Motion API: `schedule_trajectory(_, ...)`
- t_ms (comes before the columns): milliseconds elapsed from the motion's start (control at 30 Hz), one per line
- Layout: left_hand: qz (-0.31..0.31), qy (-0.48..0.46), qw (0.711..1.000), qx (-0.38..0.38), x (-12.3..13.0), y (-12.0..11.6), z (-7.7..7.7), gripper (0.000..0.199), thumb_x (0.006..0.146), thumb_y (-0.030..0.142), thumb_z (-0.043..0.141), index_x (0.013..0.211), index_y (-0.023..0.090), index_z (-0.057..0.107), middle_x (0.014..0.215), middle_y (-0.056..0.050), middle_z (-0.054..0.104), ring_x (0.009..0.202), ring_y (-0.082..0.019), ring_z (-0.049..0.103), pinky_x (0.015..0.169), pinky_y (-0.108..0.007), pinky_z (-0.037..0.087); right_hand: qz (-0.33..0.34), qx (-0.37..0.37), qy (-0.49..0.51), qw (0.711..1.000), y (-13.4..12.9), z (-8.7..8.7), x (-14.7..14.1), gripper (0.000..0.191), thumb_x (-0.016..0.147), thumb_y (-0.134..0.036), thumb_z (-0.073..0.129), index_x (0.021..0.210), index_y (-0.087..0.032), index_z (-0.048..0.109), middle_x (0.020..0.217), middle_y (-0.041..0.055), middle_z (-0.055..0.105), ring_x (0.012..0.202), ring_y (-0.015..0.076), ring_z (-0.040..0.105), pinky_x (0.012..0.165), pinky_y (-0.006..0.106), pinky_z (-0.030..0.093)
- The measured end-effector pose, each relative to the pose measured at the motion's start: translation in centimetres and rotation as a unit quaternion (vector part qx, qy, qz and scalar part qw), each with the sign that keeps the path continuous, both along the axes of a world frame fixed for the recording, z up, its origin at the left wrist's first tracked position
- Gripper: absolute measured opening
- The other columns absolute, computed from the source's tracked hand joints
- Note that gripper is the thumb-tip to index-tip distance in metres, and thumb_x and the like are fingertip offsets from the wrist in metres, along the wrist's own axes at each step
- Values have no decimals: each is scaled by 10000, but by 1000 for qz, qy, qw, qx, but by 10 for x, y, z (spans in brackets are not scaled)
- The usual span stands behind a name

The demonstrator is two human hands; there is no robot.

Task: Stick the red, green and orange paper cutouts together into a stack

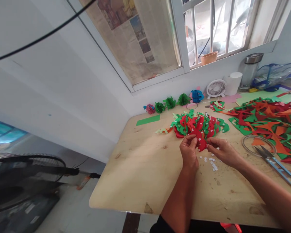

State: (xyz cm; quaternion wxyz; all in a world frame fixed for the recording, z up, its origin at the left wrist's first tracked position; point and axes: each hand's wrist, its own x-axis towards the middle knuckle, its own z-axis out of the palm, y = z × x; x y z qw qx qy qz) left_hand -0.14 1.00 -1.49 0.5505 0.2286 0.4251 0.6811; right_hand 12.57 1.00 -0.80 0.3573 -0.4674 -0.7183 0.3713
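A red paper cutout [201,144] with curved edges and small white squares on it is held above the table. My left hand [189,149] grips its left side between thumb and fingers. At the right edge of the same cutout, my right hand [219,149] is closed in a pinch; whether a tiny white piece is also between those fingertips I cannot tell. Just beyond both hands lies a heap of red and green paper cutouts [184,124], many with white squares. Small white paper squares [213,165] are scattered on the wood below my right hand.
Scissors [278,165] and a tape-like ring [247,145] lie at the right beside a large pile of paper scraps [269,124]. Along the wall stand folded paper figures [170,103], a small white fan [216,88] and a glass bottle [251,72]. A green paper strip [148,120] lies at the back left.
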Motion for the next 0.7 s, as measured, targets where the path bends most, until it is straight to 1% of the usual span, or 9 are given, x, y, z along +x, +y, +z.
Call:
schedule_trajectory(133,6,3,1000,1,0,0,0,239,568,271,734,742,128,653,681,-15,633,572,-86,569,609,-226,454,-22,18,-23,999,-2,2,-1,185,813,-339,477,758,-194,580,552,-29,456,526,116,395,474,246,322)
schedule_trajectory(267,6,6,1000,-2,0,0,2,233,572,257,734,752,131,655,692,-14,633,576,-83,567,620,-226,454,-36,15,-10,999,-2,3,-1,253,825,-396,466,845,-196,620,644,6,579,590,141,487,518,261,385)
schedule_trajectory(367,2,16,1000,-6,1,-1,5,225,575,256,735,745,131,655,672,-10,624,564,-82,559,615,-228,453,-46,9,0,999,0,3,0,304,846,-423,430,885,-193,626,658,21,603,604,156,520,530,271,408)
schedule_trajectory(533,13,58,998,5,2,-4,9,187,608,247,709,743,130,656,617,4,591,529,-74,529,576,-214,447,-44,7,-13,999,0,5,3,363,867,-462,377,835,-195,621,644,28,595,628,167,541,521,264,404)
schedule_trajectory(600,14,77,997,15,3,-6,10,162,625,237,693,743,131,656,609,4,587,529,-75,526,566,-208,446,-46,9,-24,999,-1,6,2,360,861,-470,391,822,-193,617,641,26,596,614,163,529,514,264,394)
schedule_trajectory(700,10,118,992,35,4,-8,10,141,640,235,682,737,135,657,633,-10,604,560,-90,543,571,-206,452,-55,23,-34,998,-1,5,1,320,830,-469,456,799,-189,608,600,7,563,557,139,472,494,257,377)
